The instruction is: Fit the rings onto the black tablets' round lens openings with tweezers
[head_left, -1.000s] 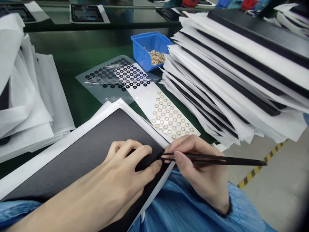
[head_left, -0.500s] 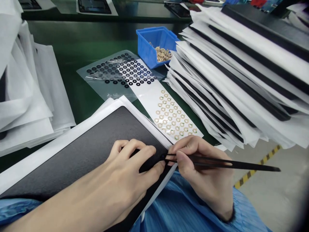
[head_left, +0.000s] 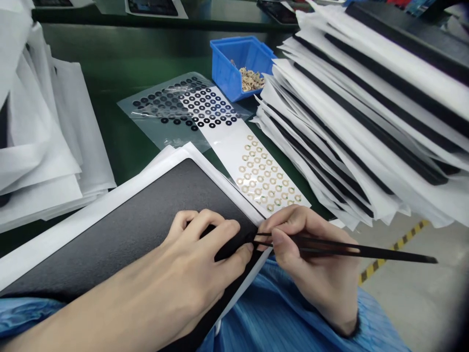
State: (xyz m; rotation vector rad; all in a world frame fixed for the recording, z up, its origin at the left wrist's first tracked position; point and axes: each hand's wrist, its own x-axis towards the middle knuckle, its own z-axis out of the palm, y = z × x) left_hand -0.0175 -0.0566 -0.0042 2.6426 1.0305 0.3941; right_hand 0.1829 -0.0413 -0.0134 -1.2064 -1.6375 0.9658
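The right hand (head_left: 311, 254) grips black tweezers (head_left: 366, 250) closed between thumb and fingers, tips at the edge of a black panel (head_left: 146, 230), beside the left hand (head_left: 198, 254), which rests half-open on it, grasping nothing; beyond lie a white strip of small rings (head_left: 264, 176) and a blue bin (head_left: 234, 63).

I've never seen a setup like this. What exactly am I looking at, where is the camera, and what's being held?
One camera, worn on a person's head, looks down at their bare hands. The left hand rests on a black panel lying on white paper. The right hand pinches black tweezers, their tips at the panel's edge. On the green bench lie a sheet of black rings, a strip of gold-coloured rings, a blue bin and a stack of paper-wrapped panels.
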